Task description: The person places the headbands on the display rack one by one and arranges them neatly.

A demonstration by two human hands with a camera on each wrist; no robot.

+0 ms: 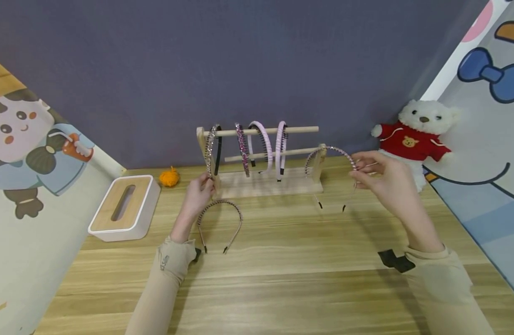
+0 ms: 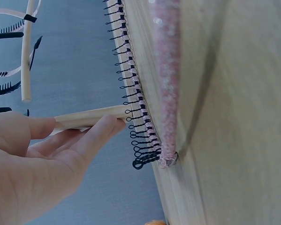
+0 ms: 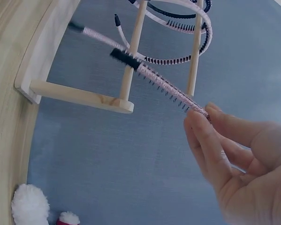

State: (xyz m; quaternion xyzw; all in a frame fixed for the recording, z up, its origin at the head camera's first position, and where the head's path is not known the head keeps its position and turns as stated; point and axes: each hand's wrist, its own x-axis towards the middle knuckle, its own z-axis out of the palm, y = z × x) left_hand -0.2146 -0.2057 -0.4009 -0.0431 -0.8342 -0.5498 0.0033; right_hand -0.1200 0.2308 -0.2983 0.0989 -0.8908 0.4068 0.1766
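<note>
My right hand [image 1: 384, 179] pinches a thin pink headband [image 3: 163, 84] with small black comb teeth between thumb and fingers. Its arch is beside the right end of a wooden rack [image 1: 273, 184], black tips pointing down. Around the rack's left upright [image 2: 91, 117], the fingers of my left hand [image 2: 60, 150] are curled. Hanging from the upper bar [image 1: 300, 129] are a silver glitter headband [image 1: 209, 151], a purple-pink glitter headband [image 1: 242, 149] and two pale pink headbands [image 1: 278, 144]. Another pink toothed headband [image 1: 241, 218] lies on the table, just right of my left wrist.
A white tissue box [image 1: 145, 221] with a wooden lid stands at the left, near an orange yarn ball [image 1: 169, 177]. At the back right sits a white teddy bear [image 1: 426, 116] in a red top. A dark wall [image 1: 257, 60] rises behind the rack.
</note>
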